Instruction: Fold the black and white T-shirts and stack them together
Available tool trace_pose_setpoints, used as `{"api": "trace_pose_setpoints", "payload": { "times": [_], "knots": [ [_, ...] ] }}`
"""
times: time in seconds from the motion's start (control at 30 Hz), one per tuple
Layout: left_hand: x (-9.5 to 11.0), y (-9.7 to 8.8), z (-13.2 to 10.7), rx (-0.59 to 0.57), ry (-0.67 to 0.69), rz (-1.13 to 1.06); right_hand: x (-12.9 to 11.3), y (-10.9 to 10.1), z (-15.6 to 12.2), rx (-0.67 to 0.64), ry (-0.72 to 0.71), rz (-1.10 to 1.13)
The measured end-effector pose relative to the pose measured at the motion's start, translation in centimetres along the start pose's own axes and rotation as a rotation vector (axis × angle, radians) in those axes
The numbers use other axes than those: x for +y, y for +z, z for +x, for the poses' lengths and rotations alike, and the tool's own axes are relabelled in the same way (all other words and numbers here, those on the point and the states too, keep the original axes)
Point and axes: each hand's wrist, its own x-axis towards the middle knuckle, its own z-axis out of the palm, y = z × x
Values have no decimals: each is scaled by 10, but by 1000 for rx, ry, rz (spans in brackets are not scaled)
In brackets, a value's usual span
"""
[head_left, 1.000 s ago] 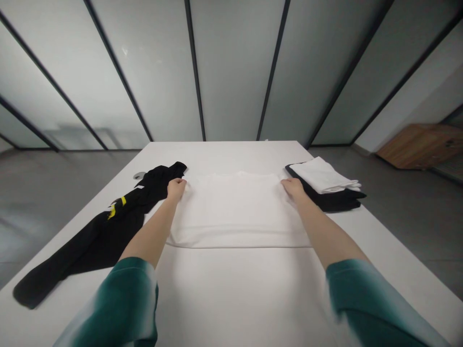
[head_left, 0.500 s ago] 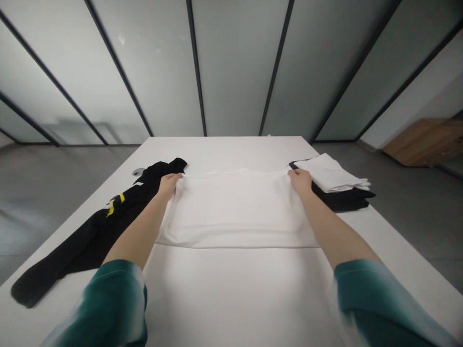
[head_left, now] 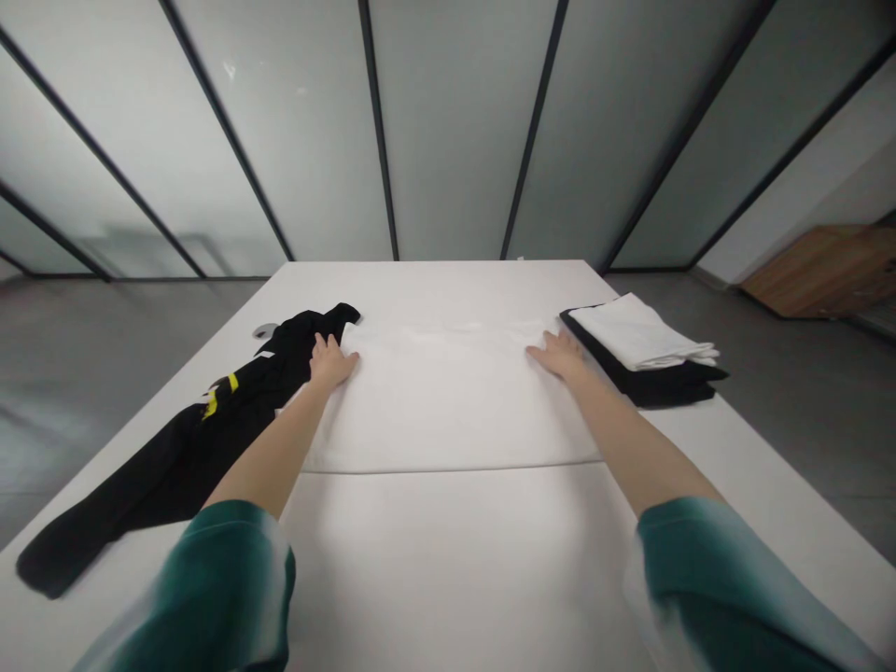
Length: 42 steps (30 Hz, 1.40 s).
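Note:
A white garment (head_left: 448,401) lies spread flat in the middle of the white table (head_left: 455,560). My left hand (head_left: 330,359) rests open and palm down on its far left corner, fingers stretched out. My right hand (head_left: 560,354) lies flat and open on its far right corner. Neither hand holds anything. Both forearms reach out of green sleeves across the cloth.
A black garment with yellow marks (head_left: 189,439) sprawls along the left side of the table. At the far right sits a folded white piece (head_left: 640,343) on top of a folded black piece (head_left: 654,383). Glass wall panels stand behind; a wooden cabinet (head_left: 826,271) is at right.
Both hands were pinching the far corners of the white garment; they have let go and now lie flat on it, the right hand slid a little inward.

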Motion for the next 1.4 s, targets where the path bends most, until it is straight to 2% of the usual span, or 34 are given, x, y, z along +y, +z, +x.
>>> {"api": "trace_pose_setpoints", "payload": {
  "times": [0.07, 0.17, 0.33, 0.43, 0.57, 0.67, 0.73, 0.8, 0.87, 0.97, 1.07, 1.13, 1.23, 1.3, 1.4],
  "knots": [
    [-1, 4, -11, -4, 37, 58, -1, 3, -10, 34, -31, -31],
    [-3, 3, -31, 11, 235, 108, -2, 1, -33, 96, -144, -62],
    [-9, 3, -65, -217, 667, 120, -5, 0, -95, 50, -439, -66],
    [-12, 9, -75, -264, 722, 130, -17, 8, -139, -20, -514, -71],
    [-12, 12, -75, -250, 686, 179, -35, 20, -180, -159, -424, -109],
    [-8, 11, -82, -278, 622, 217, -36, 25, -176, -181, -442, -139],
    [-2, 10, -95, -273, 554, 234, -30, 23, -154, -164, -521, -153],
    [7, 8, -113, -218, 498, 255, -22, 17, -123, -139, -581, -173],
    [18, 4, -131, -154, 504, 269, -18, 9, -92, -75, -517, -196],
    [37, -5, -142, -171, 579, 227, -23, -1, -65, 67, -317, -184],
    [51, -9, -132, -167, 668, 160, -40, -1, -71, 131, -246, -102],
    [55, -2, -119, -144, 719, 176, -52, 4, -88, 73, -231, -52],
    [55, 16, -105, -244, 724, 236, -64, 16, -115, -67, -201, -53],
    [52, 27, -104, -316, 706, 251, -64, 23, -124, -123, -208, -85],
    [51, 36, -118, -315, 665, 266, -58, 24, -118, -163, -273, -118]
  ]
}}
